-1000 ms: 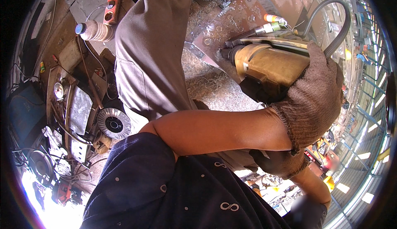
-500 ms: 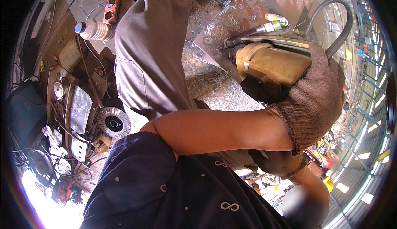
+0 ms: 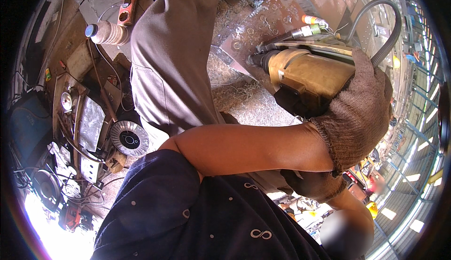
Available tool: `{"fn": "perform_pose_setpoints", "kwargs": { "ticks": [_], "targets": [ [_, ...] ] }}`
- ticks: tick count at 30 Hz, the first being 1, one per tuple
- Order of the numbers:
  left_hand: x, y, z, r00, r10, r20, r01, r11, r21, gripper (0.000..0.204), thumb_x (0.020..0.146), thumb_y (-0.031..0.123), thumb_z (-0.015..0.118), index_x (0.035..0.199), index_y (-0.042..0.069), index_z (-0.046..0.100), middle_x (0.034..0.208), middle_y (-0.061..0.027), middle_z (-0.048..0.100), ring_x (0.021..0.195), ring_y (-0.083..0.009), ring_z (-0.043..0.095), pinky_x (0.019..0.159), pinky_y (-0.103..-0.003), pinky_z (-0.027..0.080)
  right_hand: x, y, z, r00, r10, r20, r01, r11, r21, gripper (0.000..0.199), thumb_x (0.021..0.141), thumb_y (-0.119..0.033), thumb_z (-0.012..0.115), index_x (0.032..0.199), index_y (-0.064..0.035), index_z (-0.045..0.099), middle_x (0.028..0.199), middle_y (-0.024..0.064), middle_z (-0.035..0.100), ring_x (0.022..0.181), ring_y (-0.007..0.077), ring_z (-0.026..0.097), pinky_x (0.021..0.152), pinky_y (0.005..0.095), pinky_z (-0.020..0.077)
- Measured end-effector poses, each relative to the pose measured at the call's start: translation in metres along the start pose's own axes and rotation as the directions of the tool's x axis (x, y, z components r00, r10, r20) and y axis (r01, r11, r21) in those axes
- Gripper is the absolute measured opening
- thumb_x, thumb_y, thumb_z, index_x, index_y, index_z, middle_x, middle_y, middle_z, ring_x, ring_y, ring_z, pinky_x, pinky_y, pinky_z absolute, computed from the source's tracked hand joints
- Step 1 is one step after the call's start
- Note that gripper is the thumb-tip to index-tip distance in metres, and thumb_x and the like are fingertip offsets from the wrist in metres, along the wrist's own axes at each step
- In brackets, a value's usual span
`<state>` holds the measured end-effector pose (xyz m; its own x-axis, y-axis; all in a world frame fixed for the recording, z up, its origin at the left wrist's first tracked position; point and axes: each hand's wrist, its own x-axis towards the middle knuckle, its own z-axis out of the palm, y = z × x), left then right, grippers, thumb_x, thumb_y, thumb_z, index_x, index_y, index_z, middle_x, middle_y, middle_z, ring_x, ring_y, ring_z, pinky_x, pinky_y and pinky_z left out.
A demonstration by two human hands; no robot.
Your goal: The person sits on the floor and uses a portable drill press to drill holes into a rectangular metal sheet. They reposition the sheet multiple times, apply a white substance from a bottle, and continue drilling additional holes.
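A worn yellow-brown drill with a black nose, looking like a magnetic drill, lies across the view above a brown steel plate. My left hand, in a brown knitted glove, is wrapped over the drill's right end; one finger stretches along its body. The fingertips on the far side are hidden. Below the left wrist is my right hand, gloved alike, its fingers mostly hidden. A thin dark bar with a pale green and orange end piece runs beside the drill. Small rings and shavings are scattered over the plate.
A grey corrugated hose arches behind the drill. My trousered leg fills the centre left. Beyond it lie a red socket strip, a bottle with a blue cap, a wire spool and tangled cables.
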<state>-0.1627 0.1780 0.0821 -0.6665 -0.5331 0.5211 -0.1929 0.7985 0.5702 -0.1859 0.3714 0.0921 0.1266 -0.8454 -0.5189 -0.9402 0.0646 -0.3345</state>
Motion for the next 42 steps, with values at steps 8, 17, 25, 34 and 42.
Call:
{"fn": "perform_pose_setpoints", "kwargs": {
  "ticks": [8,17,25,34,42],
  "targets": [
    [0.0,-0.001,-0.006,0.998,0.04,0.044,-0.041,0.999,0.012,0.049,0.104,0.026,0.057,0.123,-0.017,0.069,0.107,-0.0319,0.07,0.107,-0.0459,0.067,0.11,-0.074,0.039,0.005,-0.005,-0.006,0.999,0.02,-0.039,-0.019,0.999,0.029,0.04,0.09,-0.019,0.086,0.123,0.0005,0.075,0.117,0.0172,0.077,0.109,0.0349,0.075,0.097,0.0437,0.0587],
    [0.006,0.002,0.0,0.989,-0.012,0.146,0.015,1.0,-0.02,0.048,0.106,0.029,0.056,0.126,-0.013,0.068,0.115,-0.0255,0.07,0.11,-0.0411,0.066,0.111,-0.069,0.039,-0.017,0.011,0.023,0.998,-0.026,-0.06,0.026,1.0,0.008,0.043,0.089,-0.02,0.086,0.125,0.0004,0.075,0.119,0.0185,0.076,0.111,0.0356,0.075,0.097,0.0447,0.0581],
    [0.01,-0.008,-0.026,0.928,0.127,0.351,-0.117,0.992,-0.05,0.041,0.093,0.03,0.074,0.126,0.006,0.081,0.129,-0.0175,0.074,0.12,-0.038,0.068,0.099,-0.069,0.044,0.01,-0.012,-0.013,0.994,0.067,-0.083,-0.069,0.997,-0.023,0.05,0.094,-0.033,0.079,0.132,-0.0012,0.071,0.125,0.0182,0.076,0.125,0.042,0.068,0.107,0.0506,0.0524],
    [0.009,-0.01,-0.035,0.953,0.186,0.238,-0.201,0.979,0.037,0.038,0.086,0.035,0.073,0.112,0.007,0.08,0.114,-0.0136,0.073,0.112,-0.0315,0.07,0.091,-0.054,0.048,0.009,-0.012,-0.016,0.925,-0.061,-0.374,-0.036,0.969,-0.245,0.028,0.096,-0.024,0.072,0.118,-0.0071,0.075,0.077,0.0147,0.07,0.072,0.037,0.071,0.079,0.0485,0.0623],
    [0.02,0.01,-0.043,0.944,0.18,0.278,-0.223,0.965,0.134,0.054,0.083,0.039,0.082,0.127,0.009,0.074,0.122,-0.0164,0.074,0.109,-0.0405,0.074,0.095,-0.052,0.059,-0.045,0.088,-0.071,0.619,0.126,-0.775,-0.536,0.79,-0.299,0.023,0.098,-0.024,0.07,0.115,-0.0086,0.077,0.092,0.0132,0.078,0.081,0.0349,0.076,0.078,0.0452,0.0622]
  ]
}}
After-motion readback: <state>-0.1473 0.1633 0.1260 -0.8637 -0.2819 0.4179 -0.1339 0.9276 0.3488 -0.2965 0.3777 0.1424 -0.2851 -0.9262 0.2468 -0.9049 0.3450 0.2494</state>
